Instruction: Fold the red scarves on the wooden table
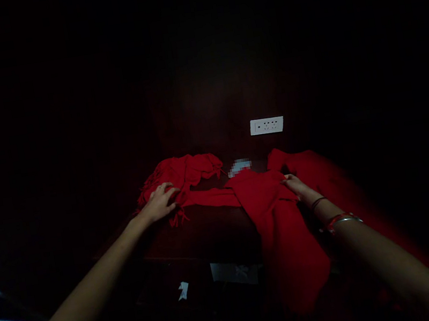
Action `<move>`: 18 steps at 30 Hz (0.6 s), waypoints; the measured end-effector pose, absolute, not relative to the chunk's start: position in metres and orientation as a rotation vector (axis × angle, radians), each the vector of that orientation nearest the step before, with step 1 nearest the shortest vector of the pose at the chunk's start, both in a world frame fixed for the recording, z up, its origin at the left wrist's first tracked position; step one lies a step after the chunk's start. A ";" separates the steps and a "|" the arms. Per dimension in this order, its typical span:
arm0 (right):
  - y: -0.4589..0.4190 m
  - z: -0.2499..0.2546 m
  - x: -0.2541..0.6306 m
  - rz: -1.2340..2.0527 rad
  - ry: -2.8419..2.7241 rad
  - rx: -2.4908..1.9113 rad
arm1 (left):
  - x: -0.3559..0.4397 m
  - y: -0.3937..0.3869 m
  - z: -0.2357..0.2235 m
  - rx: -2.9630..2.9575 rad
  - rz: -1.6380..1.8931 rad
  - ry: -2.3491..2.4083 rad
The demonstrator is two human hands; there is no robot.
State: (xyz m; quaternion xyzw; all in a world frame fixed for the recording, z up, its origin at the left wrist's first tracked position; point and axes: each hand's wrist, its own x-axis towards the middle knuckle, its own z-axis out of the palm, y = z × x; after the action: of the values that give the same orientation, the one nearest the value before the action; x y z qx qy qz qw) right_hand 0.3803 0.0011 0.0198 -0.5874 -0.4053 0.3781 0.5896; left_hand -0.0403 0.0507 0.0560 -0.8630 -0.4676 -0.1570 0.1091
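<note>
Apparently one red cloth [268, 206] has one left hand [159, 204] spread over it, one right hand [296, 185] pinching.

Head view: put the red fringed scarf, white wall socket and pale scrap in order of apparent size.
1. Red fringed scarf, by far
2. White wall socket
3. Pale scrap

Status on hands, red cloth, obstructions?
Left hand open on red cloth; right hand at its draped part, grip unclear. Cloth hangs over front of table. Blurred pale item behind.
</note>
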 end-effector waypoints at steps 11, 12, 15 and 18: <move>-0.003 0.044 0.399 0.902 -0.906 -1.393 | -0.034 0.085 0.082 -2.702 -0.397 -1.362; 0.000 0.055 0.400 0.889 -0.906 -1.366 | -0.039 0.084 0.099 -2.594 -0.520 -1.402; 0.007 0.088 0.402 0.812 -0.888 -1.249 | -0.054 0.072 0.140 -2.125 -0.755 -1.472; 0.009 0.094 0.400 0.688 -0.868 -1.199 | -0.070 0.061 0.141 -1.999 -0.668 -1.399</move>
State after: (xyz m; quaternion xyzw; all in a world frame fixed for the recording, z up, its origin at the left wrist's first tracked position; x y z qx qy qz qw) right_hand 0.4002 0.0090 0.0938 -0.5352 -0.3875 0.3069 0.6850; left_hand -0.0703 0.0614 0.1412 -0.7534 -0.5274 -0.2519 0.3013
